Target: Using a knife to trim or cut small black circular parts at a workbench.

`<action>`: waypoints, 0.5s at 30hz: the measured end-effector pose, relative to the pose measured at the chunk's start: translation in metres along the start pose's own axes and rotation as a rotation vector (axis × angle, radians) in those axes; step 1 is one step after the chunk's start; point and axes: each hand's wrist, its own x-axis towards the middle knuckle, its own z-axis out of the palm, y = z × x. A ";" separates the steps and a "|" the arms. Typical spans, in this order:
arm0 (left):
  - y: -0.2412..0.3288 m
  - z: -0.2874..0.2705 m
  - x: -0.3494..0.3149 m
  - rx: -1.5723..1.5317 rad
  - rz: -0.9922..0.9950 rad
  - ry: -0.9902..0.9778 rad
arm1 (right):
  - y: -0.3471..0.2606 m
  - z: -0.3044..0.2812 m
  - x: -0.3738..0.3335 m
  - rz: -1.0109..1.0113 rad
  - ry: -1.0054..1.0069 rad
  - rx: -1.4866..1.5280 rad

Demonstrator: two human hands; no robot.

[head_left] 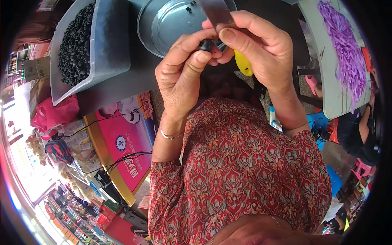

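Between thumb and fingers my left hand [181, 69] pinches a small, shiny black rounded part [206, 45]. My right hand [261, 49] is closed on a knife with a broad, flat dark blade [218, 16]; its yellow handle [243, 64] shows under the palm. Both hands nearly meet above the near edge of a clear round tray [149, 30]. A second black bit [219, 42] shows by my right fingertips, partly hidden. A few small black pieces [189, 9] lie in the tray.
A translucent bin [110, 41] filled with small black parts [77, 47] stands left on the dark table [141, 75]. On the right, purple strips [343, 49] lie on a pale green table [326, 81]. Another person [355, 130] is beyond it. Dark cables [126, 157] hang at lower left.
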 end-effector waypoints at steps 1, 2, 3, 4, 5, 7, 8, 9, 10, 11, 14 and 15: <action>0.001 0.000 0.001 -0.030 -0.001 -0.006 | 0.000 0.001 0.000 0.009 0.041 0.074; 0.002 0.000 0.002 -0.027 0.003 -0.007 | 0.000 -0.002 0.001 0.004 0.040 0.076; 0.004 0.000 0.002 -0.038 -0.009 -0.006 | -0.001 -0.005 0.002 -0.002 0.016 0.047; 0.006 0.000 0.002 -0.050 -0.020 -0.005 | -0.002 -0.009 0.003 -0.010 -0.008 0.018; 0.007 -0.001 0.003 -0.046 -0.014 -0.003 | -0.005 -0.011 0.004 -0.014 -0.013 0.020; 0.009 -0.007 0.003 -0.012 -0.022 0.021 | -0.010 -0.014 0.005 0.033 0.080 0.006; 0.010 -0.009 0.002 -0.008 -0.014 0.022 | -0.009 -0.020 0.007 0.009 0.076 -0.020; 0.013 -0.012 0.002 0.014 -0.022 0.036 | -0.009 -0.024 0.007 0.001 0.069 -0.018; 0.016 -0.014 0.002 0.036 -0.030 0.050 | -0.010 -0.028 0.007 0.023 0.092 -0.004; 0.022 -0.016 0.002 0.042 -0.018 0.053 | -0.010 -0.033 0.006 0.044 0.115 0.011; 0.042 -0.029 0.002 0.415 0.064 0.180 | -0.008 -0.054 0.001 0.081 0.170 -0.016; 0.053 -0.034 0.006 0.542 0.130 0.179 | -0.007 -0.063 -0.001 0.096 0.224 -0.059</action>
